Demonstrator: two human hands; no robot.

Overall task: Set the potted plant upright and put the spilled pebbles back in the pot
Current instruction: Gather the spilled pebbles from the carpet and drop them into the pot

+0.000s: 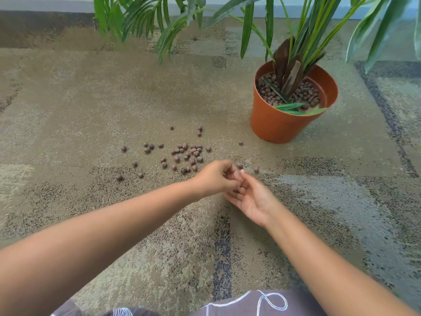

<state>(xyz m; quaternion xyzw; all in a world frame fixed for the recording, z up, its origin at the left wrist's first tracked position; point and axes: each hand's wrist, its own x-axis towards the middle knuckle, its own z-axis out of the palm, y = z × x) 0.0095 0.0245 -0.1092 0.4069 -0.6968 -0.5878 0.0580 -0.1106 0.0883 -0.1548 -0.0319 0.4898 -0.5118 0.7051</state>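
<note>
Dozens of spilled pebbles [182, 153] are seen scattered on the carpet [91, 99], well apart from the pot at the left end of the spread and thicker toward the middle, with a few strays lying nearer the pot. They are judged to be small, light, hard and roundish, so they can be expected to roll off a fingertip pinch and to catch a little in the carpet pile; a pinch of one or two at a time, or a sweep into a cupped palm, is judged the safer hold. Just beside the near edge of the cluster the left hand [216, 177] is held with its fingers curled inward and touching the fingertips of the right hand; whether a pebble is pinched there cannot be told. The right hand [250, 199] is held palm up and loosely open like a tray, and a small dark shape, possibly a pebble, is glimpsed among its fingers. Further right the orange pot [280, 124] is already set upright on the carpet, with the plant [289, 65] rising from a bed of pebbles; its thin plastic wall is judged light and slightly flexible, best gripped at the rim.
</note>
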